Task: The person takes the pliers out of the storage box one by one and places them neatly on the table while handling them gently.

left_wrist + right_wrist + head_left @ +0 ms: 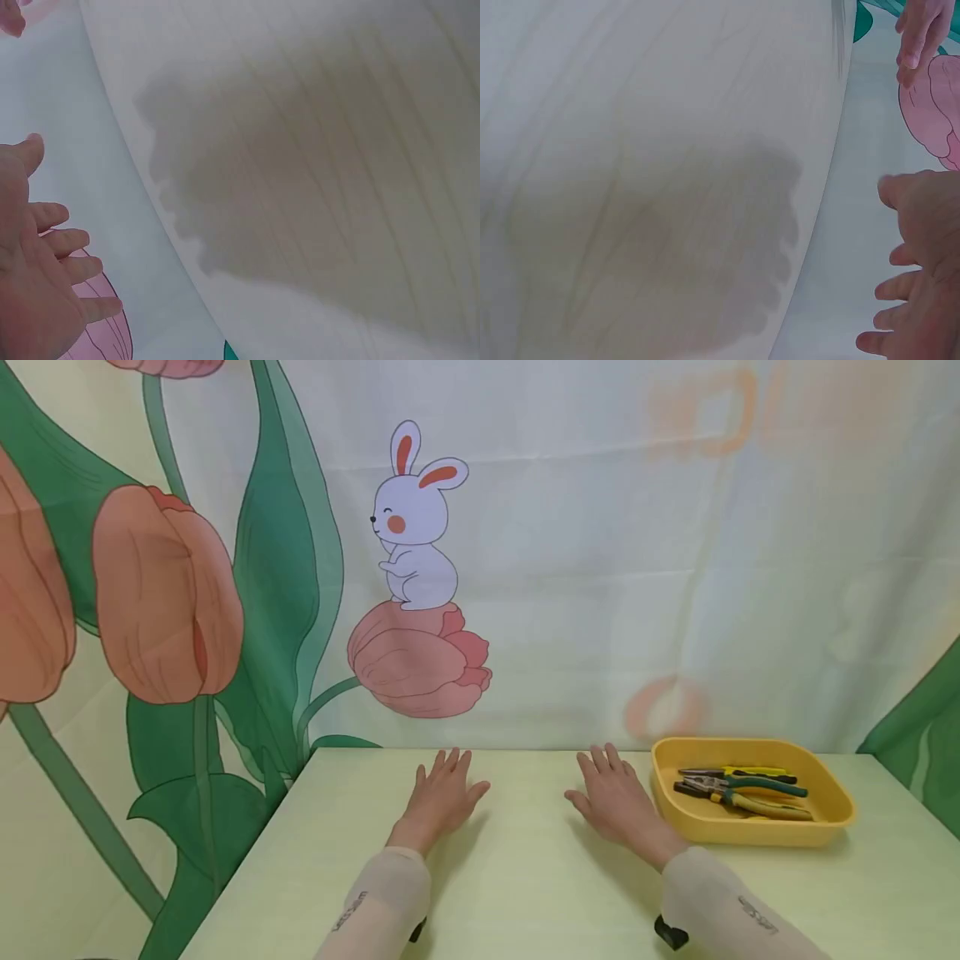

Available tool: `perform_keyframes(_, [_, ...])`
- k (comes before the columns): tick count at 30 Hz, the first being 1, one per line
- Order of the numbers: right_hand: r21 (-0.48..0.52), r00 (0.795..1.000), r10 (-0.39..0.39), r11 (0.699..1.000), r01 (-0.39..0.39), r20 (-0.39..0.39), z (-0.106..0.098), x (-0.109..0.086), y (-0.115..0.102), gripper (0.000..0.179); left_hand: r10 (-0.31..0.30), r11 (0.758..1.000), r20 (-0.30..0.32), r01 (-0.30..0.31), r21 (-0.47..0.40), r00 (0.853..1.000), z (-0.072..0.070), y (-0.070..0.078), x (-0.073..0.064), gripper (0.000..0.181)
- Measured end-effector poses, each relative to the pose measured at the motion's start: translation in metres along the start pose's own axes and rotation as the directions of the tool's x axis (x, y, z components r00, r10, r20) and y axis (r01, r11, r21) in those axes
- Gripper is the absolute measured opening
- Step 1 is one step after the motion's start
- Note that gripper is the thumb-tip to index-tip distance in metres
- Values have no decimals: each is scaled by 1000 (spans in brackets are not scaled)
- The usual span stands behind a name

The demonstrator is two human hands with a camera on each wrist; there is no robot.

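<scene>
Both hands hover palm down over the pale table (517, 860), fingers spread and nothing in them. My left hand (442, 795) is left of the middle, near the far edge. To its right, apart from it, my right hand (613, 793) is nearest to a yellow tray (757, 833). Inside the tray lie pliers with green-and-yellow handles (765, 787) and another tool with yellow-and-black handles (761, 772), partly overlapped. In the left wrist view the left palm (34, 300) faces the table with straight fingers; the right wrist view shows the right palm (934, 277) likewise.
A printed cloth (570, 568) with tulips and a rabbit (420, 552) hangs right behind the table's far edge. The tray stands at the table's back right, its raised wall close to the right wrist. Shadows of the hands fall on the tabletop.
</scene>
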State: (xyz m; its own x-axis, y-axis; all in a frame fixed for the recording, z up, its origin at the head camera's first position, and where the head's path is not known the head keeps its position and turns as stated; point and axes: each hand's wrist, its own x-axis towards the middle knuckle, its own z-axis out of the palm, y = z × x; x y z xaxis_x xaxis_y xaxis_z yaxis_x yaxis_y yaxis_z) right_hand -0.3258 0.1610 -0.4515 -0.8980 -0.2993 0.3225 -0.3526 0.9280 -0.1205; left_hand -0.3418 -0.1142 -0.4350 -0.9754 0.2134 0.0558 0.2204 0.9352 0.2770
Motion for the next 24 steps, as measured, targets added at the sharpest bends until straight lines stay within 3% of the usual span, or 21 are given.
perform_keyframes(5, [-40, 987, 9, 999, -15, -158, -7, -2, 7, 48, 8, 998, 4, -8, -58, 1000, -4, 10, -2, 65])
perform_keyframes(9, [-35, 970, 26, 999, -36, -241, -13, -5, 14, 38, 27, 986, -11, -28, -167, 1000, -4, 15, -1, 59])
perform_keyframes(15, [11, 967, 58, 998, -57, -246, -22, -13, 27, 38, 17, 948, -42, -29, -316, 999, -2, 18, 3, 53])
perform_keyframes(24, [80, 960, 120, 991, -103, -253, -39, -23, 46, 38, 27, 935, -65, -48, -350, 998, 0, 42, 3, 43])
